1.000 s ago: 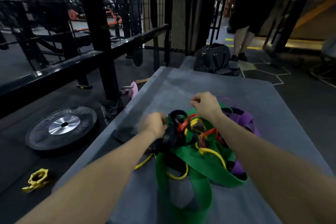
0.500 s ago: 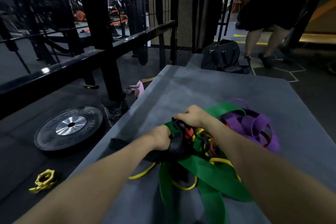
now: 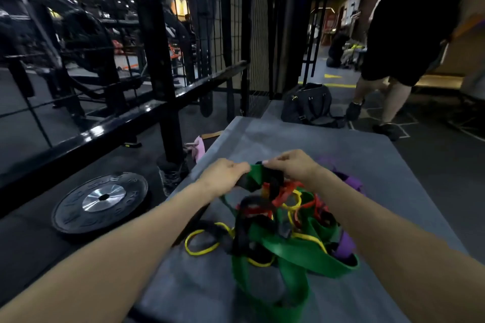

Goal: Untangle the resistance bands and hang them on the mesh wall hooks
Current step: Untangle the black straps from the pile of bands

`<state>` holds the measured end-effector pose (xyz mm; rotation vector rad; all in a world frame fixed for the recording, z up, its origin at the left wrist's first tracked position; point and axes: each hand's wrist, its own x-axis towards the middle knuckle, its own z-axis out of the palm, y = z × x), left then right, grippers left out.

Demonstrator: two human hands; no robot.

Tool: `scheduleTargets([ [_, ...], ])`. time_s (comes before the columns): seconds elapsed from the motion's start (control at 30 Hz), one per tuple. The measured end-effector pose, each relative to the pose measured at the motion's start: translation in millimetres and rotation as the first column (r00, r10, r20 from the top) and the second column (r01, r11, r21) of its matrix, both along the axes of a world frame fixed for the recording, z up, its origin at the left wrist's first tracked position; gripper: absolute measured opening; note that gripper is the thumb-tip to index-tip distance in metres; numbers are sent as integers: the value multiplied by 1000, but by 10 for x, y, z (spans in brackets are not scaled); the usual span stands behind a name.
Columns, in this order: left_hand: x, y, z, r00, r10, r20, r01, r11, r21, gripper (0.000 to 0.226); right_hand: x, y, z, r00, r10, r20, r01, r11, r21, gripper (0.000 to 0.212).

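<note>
Bands still one knot, heaped on the bench. Left hand and right hand both curled, pinching a green/black strand at the pile's top. Suggest: lift one band only, trace its loop, feed it out slack, don't yank. Mesh wall beyond, nothing hung yet.

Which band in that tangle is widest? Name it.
The green band. It lies as a broad flat strap looping across the front of the pile on the grey mat, far wider than the thin yellow band or red band.
</note>
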<state>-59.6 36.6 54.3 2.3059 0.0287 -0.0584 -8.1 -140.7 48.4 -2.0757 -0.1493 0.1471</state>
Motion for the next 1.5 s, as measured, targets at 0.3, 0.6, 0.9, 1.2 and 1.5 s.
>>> scheduleTargets([
  [0.3, -80, 213, 557, 940, 5, 342, -83, 973, 215, 21, -128, -111, 595, 955, -139, 261, 206, 946, -249, 52],
  [0.6, -175, 144, 602, 906, 91, 414, -232, 924, 304, 22, -226, -239, 792, 980, -166, 114, 148, 978, 149, 36],
  [0.9, -7, -95, 725, 794, 158, 588, -223, 974, 39, 12, -236, -516, 555, 951, -49, 307, 191, 871, -453, 29],
  [1.2, 246, -573, 1033, 732, 37, 681, -57, 998, 7, 13, -314, -453, 888, 930, -39, 366, 74, 994, -84, 22],
  [1.5, 228, -491, 1342, 691, 67, 719, 15, 994, -108, 10, -80, -336, 1282, 848, -221, 482, 363, 905, -223, 26],
])
